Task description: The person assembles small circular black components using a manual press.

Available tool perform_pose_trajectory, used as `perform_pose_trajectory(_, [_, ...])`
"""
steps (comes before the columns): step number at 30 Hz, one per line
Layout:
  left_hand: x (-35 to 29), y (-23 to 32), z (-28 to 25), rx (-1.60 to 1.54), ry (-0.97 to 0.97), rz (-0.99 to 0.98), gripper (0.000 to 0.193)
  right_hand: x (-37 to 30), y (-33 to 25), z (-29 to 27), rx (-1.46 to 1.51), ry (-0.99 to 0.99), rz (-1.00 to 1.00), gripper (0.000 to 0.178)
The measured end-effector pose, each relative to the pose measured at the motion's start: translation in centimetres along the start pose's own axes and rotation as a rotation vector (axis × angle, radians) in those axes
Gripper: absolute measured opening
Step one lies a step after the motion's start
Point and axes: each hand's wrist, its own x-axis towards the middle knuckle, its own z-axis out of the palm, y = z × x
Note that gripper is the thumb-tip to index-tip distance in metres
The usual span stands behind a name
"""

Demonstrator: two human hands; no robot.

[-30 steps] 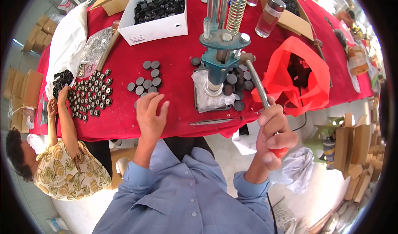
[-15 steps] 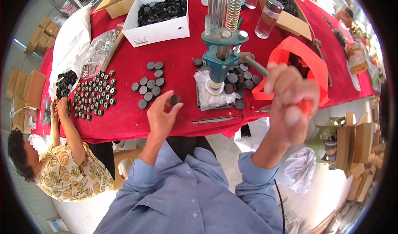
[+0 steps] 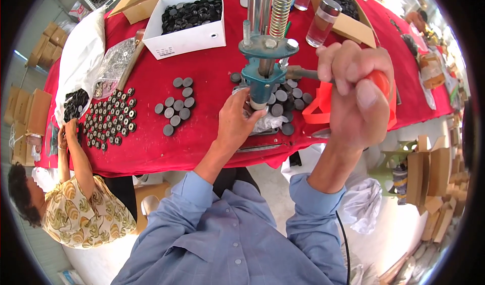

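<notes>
Left hand (image 3: 233,126): fingers bent around the near left side of the ram (image 3: 259,106), thumb toward the right; cannot tell whether they pinch a disc or stand apart.
Right hand (image 3: 356,95): fingers clamped around the red knob (image 3: 380,80).
Lever (image 3: 307,74): long axis runs left to right, from the press to the right hand, knob end pointing right.
Press (image 3: 262,47): on the bench (image 3: 212,73), ahead of the body; long axis upright, ram pointing down.
Hidden: the ram's tip and most of the press base, behind the left hand; the lever's right part, under the right fingers.
Cut off: columns and spring (image 3: 279,12), at the far edge.
Partly covered: the red bag (image 3: 317,108), behind the right hand.
Beside: grey discs (image 3: 178,105) left of the press.
</notes>
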Motion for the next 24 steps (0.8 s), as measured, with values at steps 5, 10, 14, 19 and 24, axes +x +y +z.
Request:
perform_pose_trajectory(5, [-0.4, 0.6, -2.2, -0.016, 0.024, 0.069, 0.056, -4.1, -0.5, -0.2, -0.093, 0.041, -0.076, 0.024])
perform_pose_trajectory(10, [-3.4, -2.2, -9.5, 0.357, 0.255, 0.104, 0.032, -9.4, -0.3, 0.4, -0.166, 0.085, -0.082, 0.030])
perform_pose_trajectory(14, [-7.2, -5.2, -14.3, 0.628, 0.329, 0.065, 0.031, -12.4, 0.1, 1.1, -0.231, 0.200, -0.082, 0.032])
perform_pose_trajectory(19, [-9.1, -6.6, -15.6, 0.631, 0.268, 0.006, 0.032, -11.3, -0.3, 0.4, -0.235, 0.135, -0.085, 0.029])
perform_pose_trajectory(24, [-9.4, -7.2, -15.4, 0.473, 0.328, 0.089, 0.034, -7.6, -0.7, 0.1, -0.163, 0.035, -0.096, 0.026])
